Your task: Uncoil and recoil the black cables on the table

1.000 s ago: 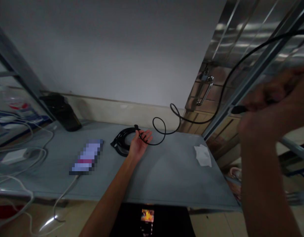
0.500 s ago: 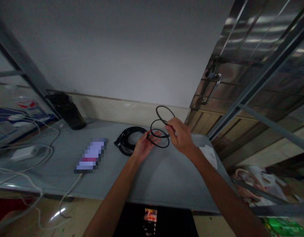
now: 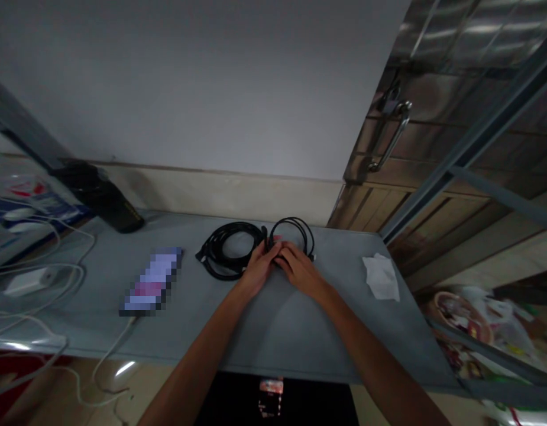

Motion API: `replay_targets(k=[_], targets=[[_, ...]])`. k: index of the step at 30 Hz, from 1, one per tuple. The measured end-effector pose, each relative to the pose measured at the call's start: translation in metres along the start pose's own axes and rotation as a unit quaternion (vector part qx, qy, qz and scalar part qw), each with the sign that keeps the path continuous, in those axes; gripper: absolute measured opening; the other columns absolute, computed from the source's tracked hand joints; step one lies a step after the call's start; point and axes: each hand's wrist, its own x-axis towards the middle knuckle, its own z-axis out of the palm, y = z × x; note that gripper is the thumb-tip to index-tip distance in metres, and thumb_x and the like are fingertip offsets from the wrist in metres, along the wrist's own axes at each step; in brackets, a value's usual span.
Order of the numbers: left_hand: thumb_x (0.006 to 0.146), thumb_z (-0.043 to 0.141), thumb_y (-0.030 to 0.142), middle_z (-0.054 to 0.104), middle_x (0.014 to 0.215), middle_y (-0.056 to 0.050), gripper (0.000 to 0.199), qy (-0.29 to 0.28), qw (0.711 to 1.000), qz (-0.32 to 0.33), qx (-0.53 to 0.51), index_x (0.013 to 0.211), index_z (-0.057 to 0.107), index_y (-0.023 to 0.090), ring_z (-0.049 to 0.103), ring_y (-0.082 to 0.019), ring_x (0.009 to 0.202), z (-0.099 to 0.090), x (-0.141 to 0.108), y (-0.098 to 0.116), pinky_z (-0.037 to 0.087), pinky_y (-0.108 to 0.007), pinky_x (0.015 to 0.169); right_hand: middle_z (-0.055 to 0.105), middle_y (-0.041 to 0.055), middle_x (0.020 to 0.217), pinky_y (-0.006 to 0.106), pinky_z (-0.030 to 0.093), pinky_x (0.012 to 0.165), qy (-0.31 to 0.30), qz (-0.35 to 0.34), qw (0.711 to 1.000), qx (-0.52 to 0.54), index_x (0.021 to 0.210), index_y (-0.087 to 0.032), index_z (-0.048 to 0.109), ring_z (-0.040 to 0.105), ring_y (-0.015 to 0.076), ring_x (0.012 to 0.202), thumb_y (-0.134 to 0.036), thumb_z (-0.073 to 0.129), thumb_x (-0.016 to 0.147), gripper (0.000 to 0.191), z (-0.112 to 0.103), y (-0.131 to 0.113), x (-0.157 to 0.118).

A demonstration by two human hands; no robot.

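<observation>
Centrally on the grey tabletop (image 3: 326, 337), a thick black cable coil (image 3: 214, 245) of many turns, roughly round, is set at ten o'clock from the left hand (image 3: 256, 267), the nearer one. Thinner, smaller black loops (image 3: 313, 236) are set at twelve o'clock from the right hand (image 3: 302, 271). Both hands are brought together, fingers bent, between coil and loops; whether cable is pinched by either cannot be told.

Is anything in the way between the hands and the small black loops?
No, nothing I can see. The left hand and right hand are right at the small loops. The big black coil is beside them, not between.
</observation>
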Motion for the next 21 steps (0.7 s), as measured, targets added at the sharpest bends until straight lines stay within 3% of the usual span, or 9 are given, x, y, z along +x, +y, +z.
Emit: replay_targets(k=[5,11,15,21], targets=[[0.086,0.094,0.060,0.082,0.120,-0.008,0.058,0.031,0.995,0.035,0.083,0.127,0.082,0.022,0.076,-0.024,0.109,0.006,-0.003,0.002,0.058,-0.034,0.098,0.057,0.0181,0.156,0.056,0.061,0.117,-0.022,0.006,1.000,0.018,0.139,-0.024,0.055,0.067,0.0348,0.141,-0.034,0.073,0.110,0.036,-0.006,-0.004,-0.004],[0.091,0.090,0.057,0.081,0.123,-0.007,0.047,0.028,0.987,0.109,0.112,0.121,0.083,0.022,0.074,-0.024,0.119,0.009,-0.003,0.005,0.055,-0.035,0.109,0.055,0.0169,0.156,0.054,0.063,0.115,-0.010,0.016,1.000,-0.001,0.141,-0.026,0.051,0.066,0.0334,0.144,-0.006,0.064,0.102,0.046,-0.001,-0.001,-0.005],[0.101,0.080,0.056,0.078,0.104,-0.004,0.036,0.036,0.975,0.153,0.158,0.115,0.083,0.023,0.072,-0.020,0.099,0.008,-0.005,0.011,0.056,-0.033,0.097,0.059,0.0155,0.151,0.050,0.063,0.112,0.042,0.028,0.999,0.004,0.150,-0.027,0.048,0.065,0.0312,0.142,-0.004,0.066,0.097,0.060,-0.003,0.002,-0.003],[0.104,0.075,0.060,0.071,0.097,-0.003,0.037,0.056,0.962,0.205,0.174,0.100,0.074,0.024,0.065,-0.020,0.093,0.006,-0.005,0.017,0.054,-0.033,0.090,0.072,0.0120,0.131,0.052,0.053,0.118,0.063,-0.006,0.992,-0.106,0.120,-0.023,0.070,0.068,0.0300,0.125,0.002,0.065,0.094,0.036,-0.015,0.005,0.000]])
